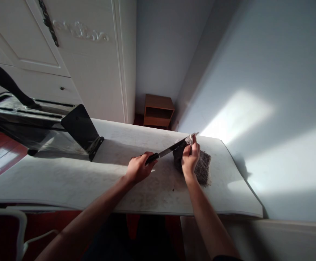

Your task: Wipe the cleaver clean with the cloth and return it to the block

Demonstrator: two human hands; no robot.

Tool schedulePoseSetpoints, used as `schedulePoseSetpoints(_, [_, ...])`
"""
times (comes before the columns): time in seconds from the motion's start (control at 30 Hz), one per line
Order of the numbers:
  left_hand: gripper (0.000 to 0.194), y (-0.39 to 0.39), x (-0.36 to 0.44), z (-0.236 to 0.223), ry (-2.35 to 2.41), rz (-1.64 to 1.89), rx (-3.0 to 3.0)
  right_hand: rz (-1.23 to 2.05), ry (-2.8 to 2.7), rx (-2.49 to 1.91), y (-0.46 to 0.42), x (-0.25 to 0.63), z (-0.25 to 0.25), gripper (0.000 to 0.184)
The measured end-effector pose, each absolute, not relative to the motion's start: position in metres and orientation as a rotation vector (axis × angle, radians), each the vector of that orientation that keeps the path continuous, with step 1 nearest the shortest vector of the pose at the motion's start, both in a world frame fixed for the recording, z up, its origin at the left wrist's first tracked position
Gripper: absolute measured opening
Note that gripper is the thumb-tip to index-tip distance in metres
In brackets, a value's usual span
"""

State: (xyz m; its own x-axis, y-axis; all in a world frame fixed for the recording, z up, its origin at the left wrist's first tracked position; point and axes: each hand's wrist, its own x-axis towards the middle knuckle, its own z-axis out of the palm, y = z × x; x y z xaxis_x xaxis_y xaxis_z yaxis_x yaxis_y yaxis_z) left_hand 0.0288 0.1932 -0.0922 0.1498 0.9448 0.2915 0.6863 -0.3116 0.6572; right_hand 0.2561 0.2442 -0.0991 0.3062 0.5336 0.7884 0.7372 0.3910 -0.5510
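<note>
My left hand (139, 167) is closed round the black handle of a knife (166, 151). The knife's blade slants away to the right and upward over the white table. At the far end of the blade my right hand (190, 158) is closed, its fingers pinching a fuzzy grey cloth (203, 168) against the metal near the tip. The rest of the cloth spreads beneath and beside my right hand, on the tabletop. My right fingers hide part of the cloth and some of the blade.
To the left on the white table (103, 185) stands a black and clear knife block (79, 127) with a black handle rising from it. A pale wall (290, 137) borders the right end. Beyond are white cabinets (98, 65) and a small brown nightstand (158, 108); a white chair frame (22, 221) is lower left.
</note>
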Motion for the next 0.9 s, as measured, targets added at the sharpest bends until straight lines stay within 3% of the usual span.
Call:
schedulePoseSetpoints(0.4, [0.031,0.195,0.027,-0.072,1.314,1.216,1.478,0.169,-1.237,-1.438,0.25,0.262,-0.102,0.032])
schedulePoseSetpoints(0.7, [0.035,0.208,0.02,-0.067,1.269,1.044,1.076,0.566,-0.572,-1.318,0.247,0.279,-0.093,0.032])
schedulePoseSetpoints(0.9, [0.035,0.213,0.006,-0.065,1.15,0.9,1.097,0.576,-0.451,-1.165,0.25,0.285,-0.093,0.032])
